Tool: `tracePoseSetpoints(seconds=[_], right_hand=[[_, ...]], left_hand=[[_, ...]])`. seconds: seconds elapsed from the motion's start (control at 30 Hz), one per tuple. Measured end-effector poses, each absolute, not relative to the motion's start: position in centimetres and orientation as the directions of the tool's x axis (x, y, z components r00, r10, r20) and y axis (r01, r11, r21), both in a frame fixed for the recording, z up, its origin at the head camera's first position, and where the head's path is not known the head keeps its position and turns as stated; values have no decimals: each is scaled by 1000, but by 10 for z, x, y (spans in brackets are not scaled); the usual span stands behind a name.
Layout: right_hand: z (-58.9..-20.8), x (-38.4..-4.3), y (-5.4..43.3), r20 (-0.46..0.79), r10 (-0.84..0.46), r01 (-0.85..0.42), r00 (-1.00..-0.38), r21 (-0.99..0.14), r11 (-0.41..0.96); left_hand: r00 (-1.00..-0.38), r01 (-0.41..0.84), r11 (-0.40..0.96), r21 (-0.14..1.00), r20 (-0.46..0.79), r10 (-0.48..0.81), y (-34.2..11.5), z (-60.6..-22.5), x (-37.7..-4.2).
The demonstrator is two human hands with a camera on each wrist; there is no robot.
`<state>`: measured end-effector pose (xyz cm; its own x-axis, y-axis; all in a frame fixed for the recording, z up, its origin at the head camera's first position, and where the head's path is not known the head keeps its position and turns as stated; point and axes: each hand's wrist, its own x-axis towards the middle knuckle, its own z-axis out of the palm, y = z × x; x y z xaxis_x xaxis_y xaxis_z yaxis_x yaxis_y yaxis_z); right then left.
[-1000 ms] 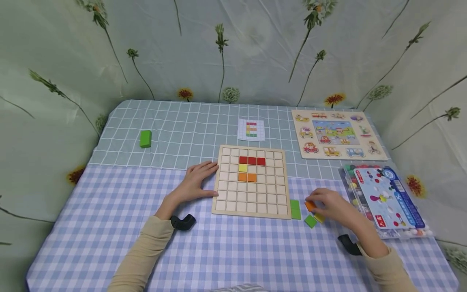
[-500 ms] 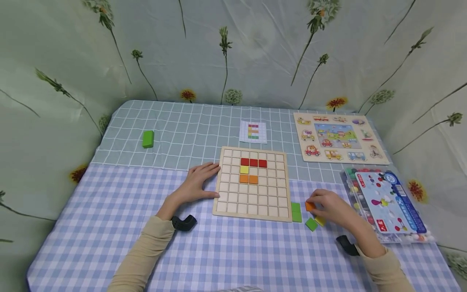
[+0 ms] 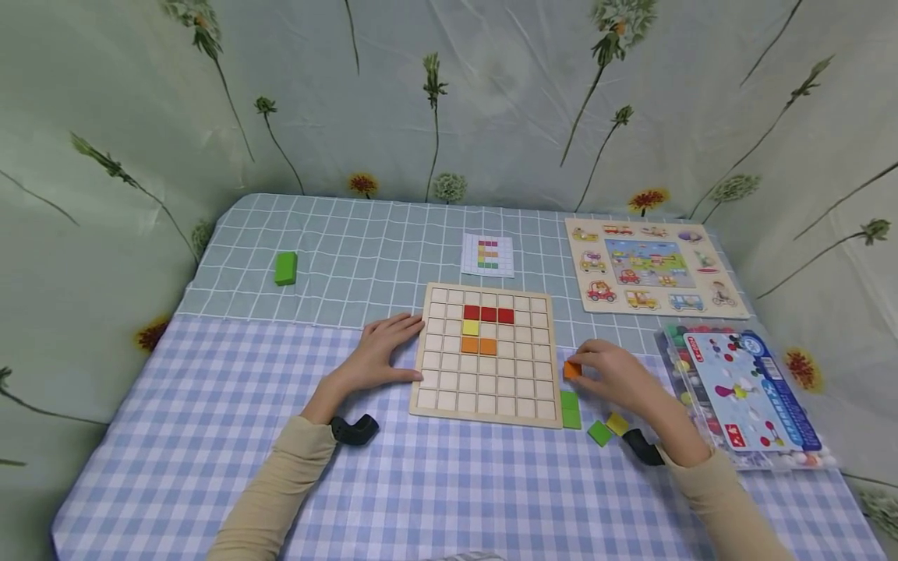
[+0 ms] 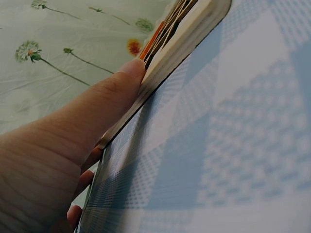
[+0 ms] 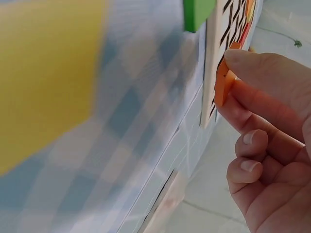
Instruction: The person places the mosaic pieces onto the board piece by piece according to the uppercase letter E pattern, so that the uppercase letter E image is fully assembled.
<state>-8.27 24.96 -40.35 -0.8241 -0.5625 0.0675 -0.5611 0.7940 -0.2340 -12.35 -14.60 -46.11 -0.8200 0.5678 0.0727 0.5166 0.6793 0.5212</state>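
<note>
In the head view, a wooden grid board [image 3: 519, 382] bears three red tiles [image 3: 489, 314], a yellow tile [image 3: 471, 327] and two orange tiles [image 3: 479, 345]. My left hand [image 3: 379, 354] rests at its left edge, thumb and fingers spread. The left wrist view shows the thumb [image 4: 112, 94] against the board's side. Just right of the board, my right hand [image 3: 613, 374] pinches an orange square tile [image 5: 224, 80] between thumb and fingertips. Below that hand lie two green tiles [image 3: 570, 410] against the board, a loose green tile [image 3: 599, 432] and a yellow tile [image 3: 617, 423].
Behind the board lies a pattern card [image 3: 487, 255] with coloured squares. A vehicle picture puzzle [image 3: 589, 234] is at the back right, above a clear box of coloured beads [image 3: 754, 389]. A green block [image 3: 285, 268] sits at the back left.
My right hand has picked up the orange tile from beside the yellow one and moved it left and away from me, towards the board. My left hand has stayed at the board's edge.
</note>
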Motion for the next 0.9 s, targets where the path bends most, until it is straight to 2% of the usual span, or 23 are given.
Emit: tracePoseSetpoints(seconds=[0.7, 0.9], right_hand=[[-404, -117, 187, 89, -657, -657, -749, -237, 716], [-403, -122, 175, 61, -656, -648, -752, -248, 720]], left_hand=[[-822, 510, 682, 524, 64, 566, -146, -460, -123], [-822, 515, 679, 523, 76, 565, -145, -459, -123]])
